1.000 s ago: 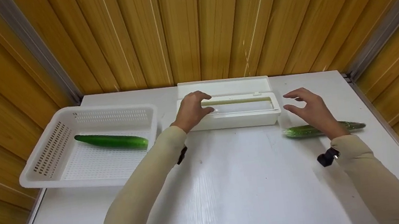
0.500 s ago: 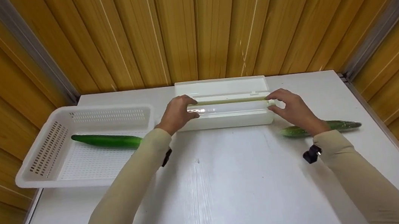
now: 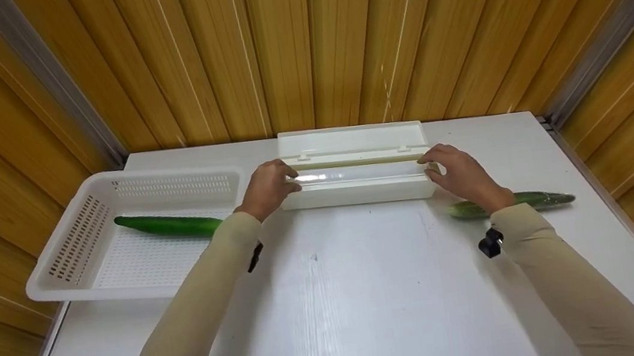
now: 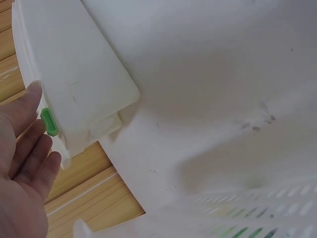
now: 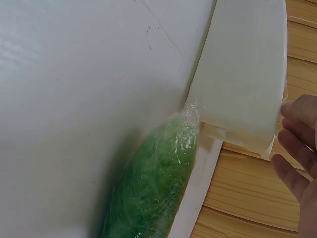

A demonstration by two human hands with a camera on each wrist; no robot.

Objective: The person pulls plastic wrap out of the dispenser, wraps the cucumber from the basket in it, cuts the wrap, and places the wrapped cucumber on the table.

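Note:
A white lidded box (image 3: 358, 194) stands at the back of the table with its lid (image 3: 348, 138) tipped back. A shiny roll of cling film (image 3: 359, 173) lies along its opening. My left hand (image 3: 267, 189) holds the film at the left end, thumb and fingers either side of it. In the left wrist view a green tab (image 4: 49, 122) shows on the box between them. At the right end my right hand (image 3: 462, 175) pinches the film, its fingertips at the box's upper edge in the right wrist view. A film-wrapped cucumber (image 5: 153, 173) lies below my right hand, partly covered by it.
A white perforated basket (image 3: 43, 288) stands on the left and holds a cucumber (image 3: 168, 224), partly behind my left sleeve. Wood-look panels (image 3: 336, 36) rise behind the table (image 3: 369, 304) and on both sides. Each wrist carries a small black camera (image 3: 489, 243).
My right hand has moved left from above the wrapped cucumber to the roll's right end. The left hand has slid left along the box to the roll's left end. Both have taken hold of the film.

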